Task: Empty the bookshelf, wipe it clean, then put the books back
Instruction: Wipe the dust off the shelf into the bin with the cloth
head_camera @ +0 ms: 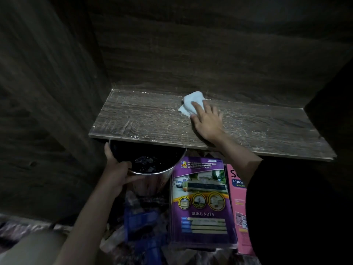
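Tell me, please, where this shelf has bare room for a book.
The shelf board is bare left of the white cloth and right of the right hand. Below it is crowded: metal bin, purple notebook, pink book.

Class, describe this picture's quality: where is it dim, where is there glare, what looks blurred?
Head view: dim overall, cabinet walls nearly black; the shelf board is best lit, dust showing; light glints on the metal bin rim; the lower-left corner is blurred.

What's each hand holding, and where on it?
Left hand grips the metal bin by its near-left rim, under the shelf edge. Right hand grips nothing: straight fingers press the white cloth onto the shelf.
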Action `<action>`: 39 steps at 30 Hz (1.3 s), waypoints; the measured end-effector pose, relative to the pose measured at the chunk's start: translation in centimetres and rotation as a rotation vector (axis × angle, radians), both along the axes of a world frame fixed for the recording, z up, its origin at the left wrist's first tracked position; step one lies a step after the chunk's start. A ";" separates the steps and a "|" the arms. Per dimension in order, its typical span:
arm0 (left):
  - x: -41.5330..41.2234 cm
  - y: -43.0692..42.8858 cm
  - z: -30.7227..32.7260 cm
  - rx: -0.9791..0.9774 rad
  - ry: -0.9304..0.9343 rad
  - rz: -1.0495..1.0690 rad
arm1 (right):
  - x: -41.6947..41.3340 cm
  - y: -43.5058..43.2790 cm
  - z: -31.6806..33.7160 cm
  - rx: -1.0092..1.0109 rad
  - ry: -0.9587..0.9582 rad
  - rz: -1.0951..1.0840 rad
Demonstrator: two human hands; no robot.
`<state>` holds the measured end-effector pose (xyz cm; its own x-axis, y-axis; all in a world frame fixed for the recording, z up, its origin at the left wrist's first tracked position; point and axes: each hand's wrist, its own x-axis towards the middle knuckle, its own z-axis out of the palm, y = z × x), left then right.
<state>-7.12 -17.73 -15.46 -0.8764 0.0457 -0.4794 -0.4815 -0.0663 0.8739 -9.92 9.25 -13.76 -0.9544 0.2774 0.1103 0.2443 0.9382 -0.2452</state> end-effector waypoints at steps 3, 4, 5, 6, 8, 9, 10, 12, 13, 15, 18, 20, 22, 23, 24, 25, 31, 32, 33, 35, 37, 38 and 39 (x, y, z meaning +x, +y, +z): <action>0.1 0.0 0.1 0.001 0.000 -0.008 | 0.6 -1.0 0.0 0.057 0.011 0.156; 0.1 0.0 0.2 0.005 0.001 -0.011 | 0.9 -1.4 -0.1 0.064 0.009 0.195; 0.2 0.1 0.3 0.009 0.002 -0.015 | 1.2 -2.0 -0.1 0.070 0.010 0.224; 0.2 0.1 0.4 0.012 0.002 -0.016 | 1.5 -2.6 -0.2 0.078 0.016 0.245; 0.3 0.2 0.6 0.020 -0.002 -0.014 | 2.0 -3.9 -0.5 0.096 0.036 0.273; 0.3 0.3 0.6 0.017 -0.004 -0.014 | 2.2 -4.7 -0.7 0.101 0.050 0.291; 0.3 0.3 0.6 0.012 -0.006 -0.015 | 2.4 -5.5 -0.9 0.104 0.070 0.312; 0.4 0.3 0.8 0.006 -0.013 -0.014 | 2.8 -6.9 -1.4 0.110 0.109 0.360; 0.5 0.3 0.9 0.007 -0.013 -0.015 | 3.0 -7.6 -1.6 0.106 0.116 0.378; 0.6 0.4 1.0 0.003 -0.014 -0.019 | 3.5 -8.8 -2.0 0.108 0.129 0.420; 0.6 0.4 1.2 -0.008 -0.020 -0.022 | 3.8 -9.9 -2.2 0.110 0.168 0.523; 0.6 0.4 1.2 -0.012 -0.022 -0.028 | 3.7 -10.0 -1.6 -0.014 0.169 0.563; 0.7 0.4 1.2 -0.004 -0.018 -0.020 | 3.4 -9.3 -0.4 -0.235 0.182 0.520; 0.6 0.3 1.1 0.005 -0.016 -0.015 | 3.1 -8.6 0.0 -0.308 0.235 0.466; 0.6 0.2 1.0 0.014 -0.013 -0.012 | 2.7 -7.6 0.4 -0.341 0.306 0.396; 0.5 0.2 0.8 0.018 -0.009 -0.012 | 2.2 -6.4 0.7 -0.344 0.375 0.308; 0.1 -0.1 0.1 0.018 0.016 -0.024 | -0.4 0.4 1.8 -0.108 0.144 -0.273; 0.1 -0.1 0.1 0.020 0.018 -0.025 | -0.6 0.6 1.8 -0.088 0.077 -0.290; 0.1 -0.1 0.1 0.024 0.018 -0.027 | -1.0 0.5 1.5 -0.065 0.031 -0.285; 0.0 -0.2 0.2 0.026 0.012 -0.031 | -2.0 -0.3 0.8 -0.045 -0.008 -0.279; -0.1 -0.2 0.2 0.024 0.009 -0.035 | -2.9 -1.6 0.3 -0.040 -0.004 -0.287; -0.1 -0.2 0.2 0.025 0.008 -0.035 | -3.2 -2.2 0.1 -0.030 0.008 -0.283; -0.1 -0.2 0.2 0.029 0.007 -0.034 | -3.4 -2.7 0.0 -0.016 0.020 -0.271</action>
